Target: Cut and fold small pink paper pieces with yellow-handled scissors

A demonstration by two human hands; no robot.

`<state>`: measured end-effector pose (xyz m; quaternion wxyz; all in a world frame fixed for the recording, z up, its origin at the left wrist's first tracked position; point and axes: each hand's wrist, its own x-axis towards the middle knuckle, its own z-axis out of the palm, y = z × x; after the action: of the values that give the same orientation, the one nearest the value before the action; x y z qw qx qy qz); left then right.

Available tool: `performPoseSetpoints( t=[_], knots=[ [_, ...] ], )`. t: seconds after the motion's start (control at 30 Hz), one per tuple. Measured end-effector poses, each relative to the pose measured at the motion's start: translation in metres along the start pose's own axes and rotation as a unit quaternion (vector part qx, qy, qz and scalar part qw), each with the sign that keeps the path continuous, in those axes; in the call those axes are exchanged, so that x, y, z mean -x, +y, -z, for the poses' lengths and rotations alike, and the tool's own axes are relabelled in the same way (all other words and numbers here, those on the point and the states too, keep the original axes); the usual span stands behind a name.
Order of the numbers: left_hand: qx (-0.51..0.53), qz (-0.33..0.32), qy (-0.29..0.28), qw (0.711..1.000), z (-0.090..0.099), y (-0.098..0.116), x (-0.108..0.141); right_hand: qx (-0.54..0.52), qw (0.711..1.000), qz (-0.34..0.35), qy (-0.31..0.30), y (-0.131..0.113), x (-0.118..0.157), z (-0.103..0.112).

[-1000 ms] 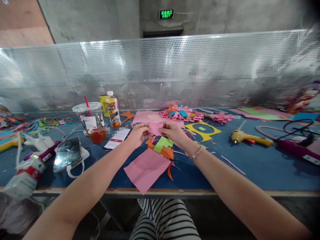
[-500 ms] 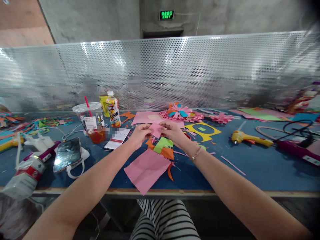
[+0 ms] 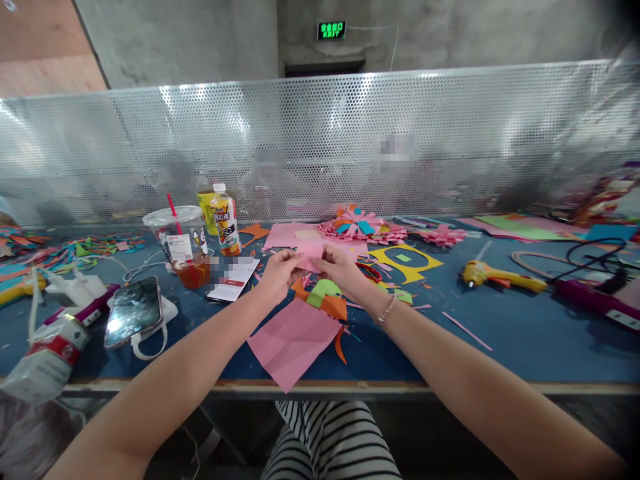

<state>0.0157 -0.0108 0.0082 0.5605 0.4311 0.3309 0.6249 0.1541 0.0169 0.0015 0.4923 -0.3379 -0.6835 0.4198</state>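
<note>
Between my two hands is a small piece of pink paper (image 3: 311, 259), raised above the table. My left hand (image 3: 281, 270) pinches its left side, and my right hand (image 3: 339, 268) pinches the right side; the fingers cover part of it. Beneath the hands lie green paper scraps (image 3: 323, 292) and orange paper scraps (image 3: 334, 307). A larger sheet of pink paper (image 3: 295, 341), creased, rests closer to the table's front edge. Red-handled scissors (image 3: 369, 273), partly hidden, lie just beyond my right wrist.
Left stand a drink cup (image 3: 185, 263) and a juice bottle (image 3: 227, 223), near phones (image 3: 135, 310). Behind my hands are a paper flower (image 3: 357, 225) and a yellow cut-out sheet (image 3: 417, 273). A yellow glue gun (image 3: 500, 276) lies right. A perforated metal panel (image 3: 320, 147) backs the table.
My right hand has shifted slightly left and down, closer to the left one. Less of the small pink paper shows between the fingers, and the red scissor handles are more exposed.
</note>
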Motion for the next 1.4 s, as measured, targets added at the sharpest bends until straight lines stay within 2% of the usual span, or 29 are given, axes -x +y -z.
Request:
performPoseSetpoints(
  t=[0.17,0.37,0.43,0.57,0.7,0.9,1.1,1.2,1.4],
  knots=[
    [-0.087,-0.028,-0.006,0.996,-0.001,0.002,0.002,-0.008,1.000,-0.002,0.004,-0.007,0.001,0.003],
    [-0.117,-0.039,-0.020,0.992,0.007,0.003,-0.004,0.082,0.996,0.033,-0.016,-0.012,0.001,0.008],
    [-0.097,-0.035,-0.013,0.995,0.007,0.004,-0.004,0.045,0.999,0.029,-0.009,-0.011,0.000,0.008],
    [-0.022,-0.009,0.019,1.000,0.004,0.007,-0.003,-0.105,0.994,-0.005,-0.025,-0.010,0.000,0.007],
    [-0.001,0.001,0.002,1.000,0.004,0.008,-0.004,-0.188,0.981,-0.052,-0.013,-0.011,0.000,0.006],
    [0.004,0.005,-0.026,1.000,0.004,0.009,-0.002,-0.212,0.974,-0.076,0.003,-0.016,0.003,0.006],
    [0.014,-0.007,0.004,1.000,0.002,0.011,0.000,-0.260,0.959,-0.107,0.019,-0.021,0.004,0.006],
    [0.027,-0.012,0.009,1.000,0.003,0.011,-0.001,-0.265,0.955,-0.131,0.005,-0.024,0.004,0.006],
    [0.033,0.010,-0.003,0.999,0.006,0.011,-0.003,-0.241,0.965,-0.101,-0.019,-0.022,0.005,0.008]
  ],
)
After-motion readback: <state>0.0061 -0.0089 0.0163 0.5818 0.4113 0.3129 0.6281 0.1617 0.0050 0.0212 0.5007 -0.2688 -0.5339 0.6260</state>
